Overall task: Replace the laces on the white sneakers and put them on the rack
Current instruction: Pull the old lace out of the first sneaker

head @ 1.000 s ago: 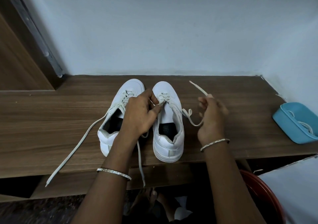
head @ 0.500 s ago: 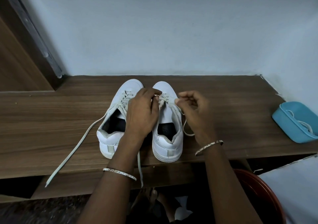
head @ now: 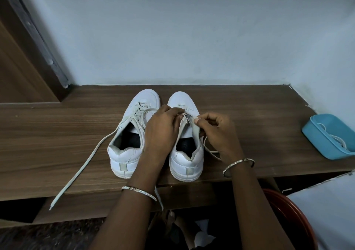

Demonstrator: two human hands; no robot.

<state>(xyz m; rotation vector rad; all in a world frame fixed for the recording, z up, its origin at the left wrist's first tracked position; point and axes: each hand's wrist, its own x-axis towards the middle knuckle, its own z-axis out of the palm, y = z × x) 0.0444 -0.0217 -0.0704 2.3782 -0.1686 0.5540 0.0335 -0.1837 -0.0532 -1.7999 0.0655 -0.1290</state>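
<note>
Barely started: left shoe (head: 124,159) and right shoe (head: 184,157) side by side on shelf (head: 57,134), loose lace (head: 84,165) trailing off edge. Left hand (head: 163,129) curled, gripping right shoe at eyelets; right hand (head: 217,130) pinching its lace (head: 209,150). Spare laces (head: 334,136) seemingly in tray (head: 324,150), untouched. Unlacing, relacing, racking left.

Matt wood-grain shelf (head: 57,134), glossy plastic tray (head: 326,144)
</note>
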